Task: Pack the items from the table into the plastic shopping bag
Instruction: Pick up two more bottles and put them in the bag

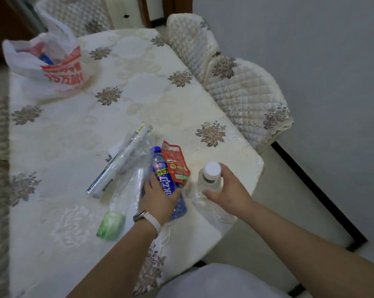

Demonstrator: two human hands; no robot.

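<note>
Gripping the blue bottle (159, 165), the left hand (158, 201) is curling its fingers over the label while the bottle is lying flat on the bench (138, 93). The bottle's long axis is running away from the person, cap at the far end and base toward the wrist. The right hand (227, 188) is wrapping round the white-capped bottle (210, 175), which is standing roughly upright near the bench's right edge, just beside the blue one.

A red pouch (175, 164) is lying between the two bottles, touching the blue bottle's right side. Left of the left hand a green-capped bottle (111, 224) is lying on its side, and a long roll (119, 162) is slanting beside it.

The bag (52, 61) is sitting well apart at the far left corner, mouth gaping upward with something already inside. It is lying forward and to the left of both hands, so the left hand is the nearer one. Both bottles are probably needing a long reach across the bench.
</note>
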